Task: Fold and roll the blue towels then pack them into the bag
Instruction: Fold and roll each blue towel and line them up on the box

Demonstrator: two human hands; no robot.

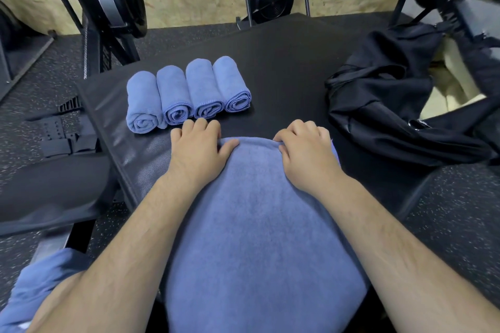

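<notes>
Four blue rolls lie side by side on the black pad (284, 62), ends toward the person: first (142, 103), second (174, 94), third (204, 89), fourth (232, 84), each touching the next. Just nearer than the second and third rolls sits the left hand (197, 149). Its fingers curl down over the far-left corner of the flat towel (257, 224) and its thumb lies on top of the cloth. The towel spreads from both hands back toward the person, passing between the forearms. The right hand (305, 151) is at the far-right corner, knuckles up, fingers curled tight and pinching the towel's far edge. The hands are apart, with the far edge running between them. Right of the right hand, near but not touching, a black bag (392, 105) lies slumped on the pad.
</notes>
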